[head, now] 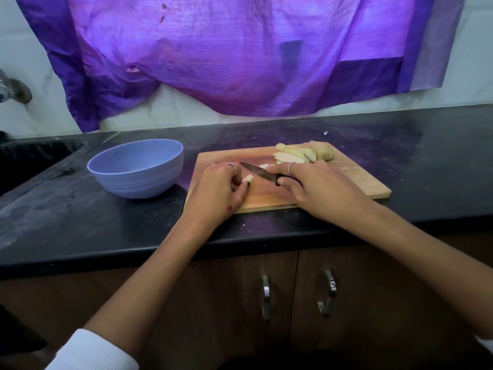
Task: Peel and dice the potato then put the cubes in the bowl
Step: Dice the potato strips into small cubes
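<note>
Nearest me, low in the frame, my two forearms reach up over the counter edge to the board at centre. My left hand has its fingers curled, pinching a small pale potato piece against the wood. My right hand is wrapped round the black handle of the knife, forefinger stretched along the top, blade pointing left toward that piece, tip just above it in the frame.

Further back, at the board's upper right, the slices lie fanned, with an unpeeled-looking chunk touching them behind (skin still on, I judge). The bowl sits left of the board, just beside it; I see no cubes in the part of its inside that shows.

So I judge the work partway: slicing mostly done, dicing barely begun, transfer to the bowl still ahead.
</note>
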`<state>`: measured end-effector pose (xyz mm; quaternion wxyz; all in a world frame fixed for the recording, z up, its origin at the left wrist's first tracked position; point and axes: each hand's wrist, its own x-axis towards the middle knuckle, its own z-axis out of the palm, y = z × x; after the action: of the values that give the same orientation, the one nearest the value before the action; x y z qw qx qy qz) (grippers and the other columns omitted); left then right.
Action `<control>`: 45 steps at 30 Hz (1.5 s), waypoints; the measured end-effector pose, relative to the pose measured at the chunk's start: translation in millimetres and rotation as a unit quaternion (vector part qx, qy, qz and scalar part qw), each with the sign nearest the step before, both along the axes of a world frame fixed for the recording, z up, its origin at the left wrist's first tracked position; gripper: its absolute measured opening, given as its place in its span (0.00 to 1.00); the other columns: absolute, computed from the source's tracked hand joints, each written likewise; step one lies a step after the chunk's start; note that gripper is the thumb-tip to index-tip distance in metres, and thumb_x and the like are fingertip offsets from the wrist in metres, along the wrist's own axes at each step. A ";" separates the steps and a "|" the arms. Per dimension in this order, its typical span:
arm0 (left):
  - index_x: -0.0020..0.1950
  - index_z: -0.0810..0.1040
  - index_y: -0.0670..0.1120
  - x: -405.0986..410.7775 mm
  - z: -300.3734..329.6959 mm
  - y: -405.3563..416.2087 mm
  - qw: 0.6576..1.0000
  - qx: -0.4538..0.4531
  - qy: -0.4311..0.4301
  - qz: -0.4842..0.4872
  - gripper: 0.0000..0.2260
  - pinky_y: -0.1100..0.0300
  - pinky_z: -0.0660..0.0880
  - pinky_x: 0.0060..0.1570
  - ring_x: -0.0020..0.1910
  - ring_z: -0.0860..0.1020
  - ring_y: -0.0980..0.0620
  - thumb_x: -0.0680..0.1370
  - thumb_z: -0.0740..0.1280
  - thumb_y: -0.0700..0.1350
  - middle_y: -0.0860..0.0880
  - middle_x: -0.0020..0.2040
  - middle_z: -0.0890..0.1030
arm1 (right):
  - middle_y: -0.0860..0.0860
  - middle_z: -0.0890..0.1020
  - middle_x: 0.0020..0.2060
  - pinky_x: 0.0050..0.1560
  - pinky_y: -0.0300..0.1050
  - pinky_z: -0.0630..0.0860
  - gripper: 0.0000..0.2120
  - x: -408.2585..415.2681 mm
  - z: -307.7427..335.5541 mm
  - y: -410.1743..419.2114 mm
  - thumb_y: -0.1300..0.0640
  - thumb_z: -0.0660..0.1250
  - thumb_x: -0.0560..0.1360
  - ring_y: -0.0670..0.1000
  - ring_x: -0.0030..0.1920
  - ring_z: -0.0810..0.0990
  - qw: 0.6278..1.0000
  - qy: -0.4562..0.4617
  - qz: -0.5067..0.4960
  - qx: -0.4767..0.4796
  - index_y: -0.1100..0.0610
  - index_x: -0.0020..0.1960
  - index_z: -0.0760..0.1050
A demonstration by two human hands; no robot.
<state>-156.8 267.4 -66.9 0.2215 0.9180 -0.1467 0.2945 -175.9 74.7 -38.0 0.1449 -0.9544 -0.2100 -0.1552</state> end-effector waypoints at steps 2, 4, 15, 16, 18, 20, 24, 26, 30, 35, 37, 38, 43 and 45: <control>0.33 0.70 0.47 -0.6 0.8 -0.1 1.000 0.002 0.002 0.000 0.12 0.60 0.61 0.35 0.32 0.66 0.58 0.75 0.68 0.45 0.57 0.29 0.69 | 0.51 0.78 0.43 0.33 0.44 0.68 0.17 -1.3 0.3 3.3 0.48 0.56 0.81 0.53 0.40 0.76 1.000 -0.003 0.007 -0.005 0.39 0.69 0.68; 0.34 0.71 0.46 -1.0 0.9 -0.2 1.000 0.005 0.000 0.000 0.12 0.61 0.60 0.34 0.33 0.66 0.57 0.75 0.68 0.44 0.57 0.30 0.69 | 0.52 0.80 0.46 0.36 0.45 0.69 0.17 -2.9 0.6 6.4 0.48 0.56 0.81 0.54 0.44 0.77 1.000 -0.012 0.007 -0.017 0.39 0.68 0.69; 0.34 0.72 0.46 0.4 1.1 0.5 1.000 0.010 -0.006 -0.013 0.10 0.63 0.59 0.35 0.34 0.69 0.53 0.75 0.69 0.43 0.57 0.30 0.69 | 0.51 0.77 0.60 0.50 0.47 0.71 0.16 20.9 -1.9 27.6 0.49 0.57 0.80 0.57 0.59 0.75 1.000 -0.010 0.013 -0.010 0.40 0.67 0.70; 0.34 0.72 0.46 0.4 0.8 0.5 1.000 0.007 -0.007 -0.014 0.10 0.63 0.59 0.35 0.33 0.69 0.53 0.75 0.68 0.43 0.57 0.29 0.70 | 0.51 0.77 0.60 0.48 0.46 0.69 0.16 20.7 -1.2 28.6 0.49 0.57 0.81 0.57 0.59 0.75 1.000 -0.013 0.010 -0.016 0.40 0.67 0.70; 0.34 0.74 0.43 1.6 0.2 0.8 1.000 0.003 -0.009 -0.012 0.10 0.63 0.60 0.34 0.33 0.69 0.53 0.75 0.68 0.43 0.54 0.30 0.72 | 0.51 0.76 0.61 0.46 0.46 0.68 0.16 17.8 0.1 28.6 0.48 0.56 0.81 0.57 0.59 0.75 0.999 -0.023 0.005 -0.030 0.40 0.68 0.69; 0.35 0.75 0.42 2.6 -0.7 0.9 1.000 0.000 -0.008 -0.012 0.09 0.63 0.60 0.34 0.32 0.69 0.54 0.74 0.68 0.43 0.52 0.31 0.74 | 0.52 0.76 0.60 0.44 0.45 0.67 0.17 13.7 0.2 27.8 0.48 0.55 0.81 0.58 0.58 0.76 0.999 -0.023 0.000 -0.046 0.39 0.69 0.68; 0.33 0.74 0.45 1.9 -1.1 0.5 1.000 -0.015 0.006 -0.005 0.11 0.63 0.60 0.33 0.29 0.67 0.59 0.75 0.69 0.44 0.56 0.28 0.71 | 0.53 0.77 0.58 0.42 0.45 0.64 0.17 5.7 1.8 28.9 0.49 0.53 0.82 0.57 0.56 0.77 0.996 -0.027 0.000 -0.080 0.39 0.70 0.66; 0.33 0.73 0.47 0.1 -0.9 0.0 1.000 -0.017 0.009 -0.001 0.12 0.61 0.62 0.34 0.29 0.67 0.59 0.75 0.69 0.46 0.57 0.28 0.69 | 0.53 0.77 0.56 0.41 0.45 0.64 0.17 0.0 3.1 26.2 0.49 0.54 0.82 0.57 0.55 0.77 0.996 -0.029 -0.004 -0.084 0.40 0.70 0.66; 0.30 0.68 0.51 -0.7 1.4 -1.3 1.000 -0.012 0.018 0.011 0.16 0.60 0.63 0.36 0.34 0.67 0.55 0.76 0.68 0.47 0.57 0.29 0.69 | 0.53 0.79 0.51 0.38 0.46 0.67 0.17 -9.6 -0.3 14.6 0.51 0.55 0.82 0.56 0.49 0.79 0.993 -0.055 -0.043 -0.096 0.39 0.70 0.66; 0.32 0.68 0.52 -4.7 2.8 -2.0 0.999 -0.007 0.037 0.022 0.15 0.58 0.66 0.36 0.36 0.68 0.55 0.76 0.67 0.49 0.57 0.31 0.70 | 0.53 0.80 0.55 0.45 0.48 0.72 0.17 -13.8 -1.3 12.3 0.49 0.56 0.81 0.57 0.53 0.78 0.998 -0.041 -0.052 0.009 0.38 0.69 0.67; 0.33 0.70 0.50 -7.5 3.6 -2.6 0.999 -0.004 0.042 0.025 0.12 0.57 0.69 0.37 0.37 0.69 0.55 0.76 0.67 0.48 0.57 0.33 0.71 | 0.52 0.80 0.54 0.43 0.47 0.71 0.17 -15.7 -0.4 16.1 0.49 0.56 0.81 0.57 0.53 0.78 0.998 -0.023 -0.038 0.032 0.39 0.68 0.69; 0.34 0.71 0.50 -8.3 4.0 -3.0 0.999 -0.003 0.042 0.023 0.11 0.57 0.70 0.37 0.37 0.70 0.55 0.76 0.66 0.48 0.56 0.33 0.72 | 0.53 0.80 0.53 0.43 0.47 0.70 0.16 -16.8 -0.1 18.2 0.49 0.56 0.81 0.58 0.52 0.78 0.999 -0.017 -0.037 0.031 0.40 0.68 0.69; 0.37 0.75 0.47 -8.7 4.2 -3.3 0.999 0.002 0.045 0.021 0.09 0.55 0.73 0.40 0.39 0.72 0.53 0.76 0.66 0.47 0.55 0.35 0.73 | 0.53 0.80 0.53 0.42 0.47 0.70 0.16 -21.3 0.2 23.3 0.50 0.56 0.82 0.57 0.53 0.78 0.998 -0.029 -0.050 0.002 0.42 0.69 0.69; 0.37 0.75 0.46 -7.3 3.2 -2.7 0.999 0.006 0.041 0.021 0.08 0.56 0.72 0.39 0.39 0.72 0.53 0.76 0.66 0.46 0.56 0.35 0.72 | 0.52 0.79 0.54 0.44 0.48 0.72 0.17 -20.7 -1.2 23.9 0.50 0.55 0.82 0.57 0.53 0.78 0.998 -0.033 -0.048 0.000 0.41 0.69 0.68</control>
<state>-164.0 264.6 -63.7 0.2154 0.9336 -0.1196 0.2602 -196.6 98.5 -39.2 0.1307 -0.9576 -0.1688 -0.1934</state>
